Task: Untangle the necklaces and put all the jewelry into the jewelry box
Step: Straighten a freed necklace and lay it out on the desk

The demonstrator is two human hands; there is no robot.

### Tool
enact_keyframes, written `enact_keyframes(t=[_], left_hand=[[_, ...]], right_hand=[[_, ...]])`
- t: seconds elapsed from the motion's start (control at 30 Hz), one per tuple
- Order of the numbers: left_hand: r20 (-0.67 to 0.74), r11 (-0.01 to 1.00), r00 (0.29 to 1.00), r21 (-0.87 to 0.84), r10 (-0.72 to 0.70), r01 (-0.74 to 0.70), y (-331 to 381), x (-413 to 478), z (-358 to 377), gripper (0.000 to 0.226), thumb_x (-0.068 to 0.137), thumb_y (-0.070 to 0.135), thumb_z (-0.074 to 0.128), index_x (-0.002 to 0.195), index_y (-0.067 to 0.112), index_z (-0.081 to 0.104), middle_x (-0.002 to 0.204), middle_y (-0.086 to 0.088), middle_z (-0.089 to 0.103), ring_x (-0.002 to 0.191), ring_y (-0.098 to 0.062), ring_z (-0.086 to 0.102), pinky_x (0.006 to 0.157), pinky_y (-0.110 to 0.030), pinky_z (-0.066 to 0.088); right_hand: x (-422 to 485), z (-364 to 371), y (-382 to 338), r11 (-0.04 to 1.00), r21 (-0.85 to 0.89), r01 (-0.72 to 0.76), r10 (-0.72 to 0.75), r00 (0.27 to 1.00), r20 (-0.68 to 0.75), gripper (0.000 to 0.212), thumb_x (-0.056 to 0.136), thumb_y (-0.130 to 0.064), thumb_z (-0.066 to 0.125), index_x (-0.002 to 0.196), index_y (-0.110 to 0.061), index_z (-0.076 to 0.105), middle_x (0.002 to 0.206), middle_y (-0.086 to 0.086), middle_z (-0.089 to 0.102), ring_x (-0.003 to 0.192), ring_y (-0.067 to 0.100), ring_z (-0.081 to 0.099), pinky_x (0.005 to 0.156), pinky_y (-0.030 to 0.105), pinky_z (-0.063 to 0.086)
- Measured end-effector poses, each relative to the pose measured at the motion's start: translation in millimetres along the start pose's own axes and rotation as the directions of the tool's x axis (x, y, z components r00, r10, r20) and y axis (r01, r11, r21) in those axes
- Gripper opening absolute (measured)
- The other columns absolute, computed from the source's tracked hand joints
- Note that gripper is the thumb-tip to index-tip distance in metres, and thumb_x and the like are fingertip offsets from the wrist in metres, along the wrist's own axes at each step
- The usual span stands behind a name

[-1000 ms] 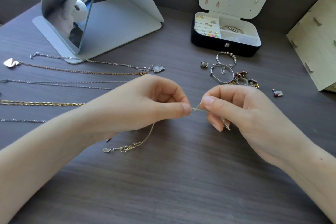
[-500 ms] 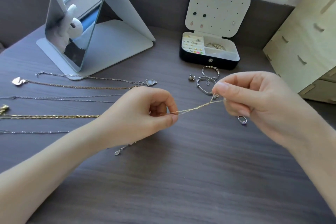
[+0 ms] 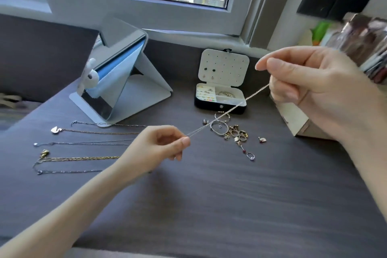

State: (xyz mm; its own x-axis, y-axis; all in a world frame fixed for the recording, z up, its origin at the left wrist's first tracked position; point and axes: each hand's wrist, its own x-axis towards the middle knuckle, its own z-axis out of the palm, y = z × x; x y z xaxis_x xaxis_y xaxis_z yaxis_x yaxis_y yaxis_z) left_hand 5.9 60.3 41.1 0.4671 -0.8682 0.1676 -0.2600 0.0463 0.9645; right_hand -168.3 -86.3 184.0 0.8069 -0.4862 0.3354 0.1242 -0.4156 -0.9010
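Dark wood-grain bench (image 3: 209, 205) carrying straight thin metal chains (image 3: 90, 143) left of the left fingers (image 3: 184, 141), loose rings (image 3: 236, 133) and open black jewelry box (image 3: 209, 105) beyond them.

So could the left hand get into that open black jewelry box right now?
Probably not yet: the left hand pinches a thin silver chain stretched to the right hand. Nothing tall blocks the black jewelry box.

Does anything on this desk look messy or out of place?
Only the heap of rings and bracelets lying loose on the table in front of the open jewelry box, with a small piece lying apart to its right. The necklaces on the left lie in tidy straight rows. Nothing looks broken.
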Motion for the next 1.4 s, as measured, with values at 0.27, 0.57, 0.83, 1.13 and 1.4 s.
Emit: enact_keyframes(t=[0.27,0.57,0.83,1.13,1.4], left_hand=[[-0.155,0.998,0.987,0.058,-0.031,0.041,5.0,-28.5,-42.7,0.017,0.066,0.025,0.072,0.077,0.012,0.075,0.072,-0.010,0.072,0.063,-0.010,0.062,0.063,-0.018,0.051],[-0.229,0.990,0.973,0.127,-0.030,0.060,-1.1,-54.2,-63.7,0.012,0.079,0.009,0.072,0.076,0.020,0.070,0.075,-0.013,0.069,0.073,-0.023,0.059,0.075,-0.037,0.044],[0.042,0.999,0.999,-0.035,0.022,-0.020,22.6,-26.1,-2.9,0.018,0.091,0.016,0.060,0.106,0.022,0.068,0.107,0.007,0.071,0.104,-0.006,0.063,0.091,-0.031,0.048],[0.315,0.900,0.944,-0.378,-0.094,0.216,7.9,-41.5,-2.9,0.027,0.090,0.027,0.049,0.075,0.013,0.067,0.058,0.005,0.037,0.054,-0.012,0.040,0.064,-0.023,0.045],[-0.093,0.931,0.941,-0.204,-0.325,0.302,-16.5,-110.0,-102.7,0.055,0.047,0.055,0.086,0.070,0.008,0.072,0.061,-0.008,0.058,0.058,-0.014,0.055,0.058,-0.019,0.051]], right_hand=[[-5.6,-8.5,18.1,0.997,0.014,-0.071,0.073,0.988,-0.138,0.015,0.091,-0.006,0.051,0.083,-0.005,0.063,0.044,-0.005,0.038,0.047,0.010,0.031,0.048,0.023,0.018],[-12.2,10.0,36.5,0.982,-0.069,-0.176,0.175,0.984,-0.024,0.016,0.093,-0.006,0.051,0.086,-0.003,0.064,0.046,-0.004,0.043,0.048,0.010,0.033,0.048,0.021,0.025],[-6.2,32.2,9.4,0.985,-0.136,-0.110,0.126,0.986,0.114,0.011,0.087,-0.009,0.060,0.087,-0.001,0.066,0.050,0.002,0.044,0.050,0.012,0.032,0.047,0.022,0.023],[0.2,24.9,-0.8,0.995,0.078,-0.059,0.059,0.998,0.007,0.008,0.083,-0.005,0.058,0.078,-0.008,0.064,0.047,-0.005,0.039,0.048,0.010,0.029,0.049,0.026,0.016],[-20.4,62.1,47.1,0.948,-0.214,-0.236,0.285,0.929,0.235,0.008,0.089,-0.008,0.060,0.087,-0.009,0.067,0.055,0.002,0.056,0.050,0.010,0.044,0.047,0.021,0.035]])
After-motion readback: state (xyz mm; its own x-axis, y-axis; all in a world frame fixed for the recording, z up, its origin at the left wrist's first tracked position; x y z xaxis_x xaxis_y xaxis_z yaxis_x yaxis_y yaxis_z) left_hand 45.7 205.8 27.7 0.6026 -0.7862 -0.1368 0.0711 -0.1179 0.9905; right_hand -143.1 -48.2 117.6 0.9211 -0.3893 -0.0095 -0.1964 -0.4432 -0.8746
